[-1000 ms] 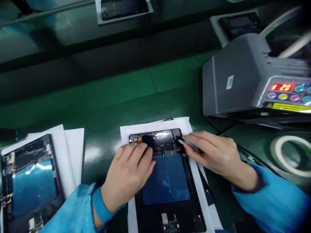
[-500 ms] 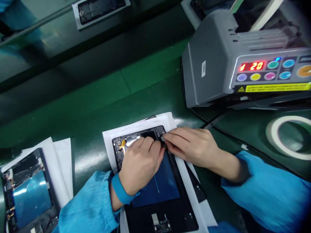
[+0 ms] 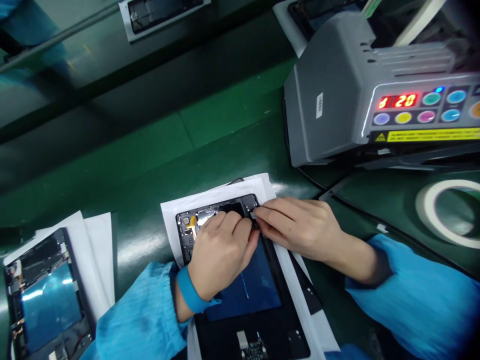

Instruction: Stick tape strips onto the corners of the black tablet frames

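Observation:
In front of me an opened tablet (image 3: 277, 334) lies on white paper sheets (image 3: 170, 212), its circuit parts and dark blue battery (image 3: 243, 295) exposed. My left hand (image 3: 221, 252), with a blue band at the wrist, rests over the tablet's upper part, fingers curled and tips hidden from view. My right hand (image 3: 300, 222) reaches in from the right and pinches at the tablet's upper right edge, where a small pale piece (image 3: 253, 214) shows at its fingertips. What that piece is, I cannot make out. Both hands' fingertips are close together.
A grey tape dispenser (image 3: 330, 100) with a lit red display stands at the upper right. Near it lie a tape roll (image 3: 427, 210) and a black cable (image 3: 369, 214). Another opened tablet (image 3: 48, 300) rests on paper at the left; a further one (image 3: 161, 12) sits at the back.
The view has shifted slightly, so the tablet and both hands appear a little further right. My hands keep the same pose at the tablet's upper right edge.

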Demonstrator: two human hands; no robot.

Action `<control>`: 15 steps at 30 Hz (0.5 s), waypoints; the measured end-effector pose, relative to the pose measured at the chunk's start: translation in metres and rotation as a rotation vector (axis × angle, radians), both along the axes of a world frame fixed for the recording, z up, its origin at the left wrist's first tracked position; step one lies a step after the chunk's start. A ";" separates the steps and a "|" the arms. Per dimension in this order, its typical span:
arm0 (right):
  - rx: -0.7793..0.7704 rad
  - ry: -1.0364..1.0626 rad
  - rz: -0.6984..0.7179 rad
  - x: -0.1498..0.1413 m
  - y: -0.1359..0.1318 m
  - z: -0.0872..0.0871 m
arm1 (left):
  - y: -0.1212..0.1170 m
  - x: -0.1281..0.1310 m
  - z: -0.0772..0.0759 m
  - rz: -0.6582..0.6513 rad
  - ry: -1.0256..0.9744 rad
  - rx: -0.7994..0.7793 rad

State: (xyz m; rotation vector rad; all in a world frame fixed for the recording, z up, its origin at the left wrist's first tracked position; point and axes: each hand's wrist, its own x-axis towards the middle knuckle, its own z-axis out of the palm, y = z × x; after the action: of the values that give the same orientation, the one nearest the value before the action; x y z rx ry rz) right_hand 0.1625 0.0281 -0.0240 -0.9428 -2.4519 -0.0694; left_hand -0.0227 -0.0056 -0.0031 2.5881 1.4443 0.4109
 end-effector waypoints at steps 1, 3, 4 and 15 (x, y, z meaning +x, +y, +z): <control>-0.007 -0.002 0.002 0.000 0.000 0.000 | 0.000 0.000 0.000 0.002 -0.002 -0.003; -0.033 0.000 0.005 0.000 0.000 0.000 | 0.001 0.000 0.000 0.006 -0.004 -0.007; -0.054 0.003 0.006 0.000 0.001 0.000 | 0.001 0.000 0.000 0.010 -0.005 -0.009; -0.300 -0.011 0.075 0.005 0.009 0.006 | 0.004 0.011 0.008 0.076 0.097 -0.070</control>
State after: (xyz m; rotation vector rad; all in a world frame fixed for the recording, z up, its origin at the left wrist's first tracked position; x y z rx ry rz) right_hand 0.1671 0.0368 -0.0176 -0.9725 -2.5499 0.3284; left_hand -0.0117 -0.0019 0.0044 2.5371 1.5623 0.2432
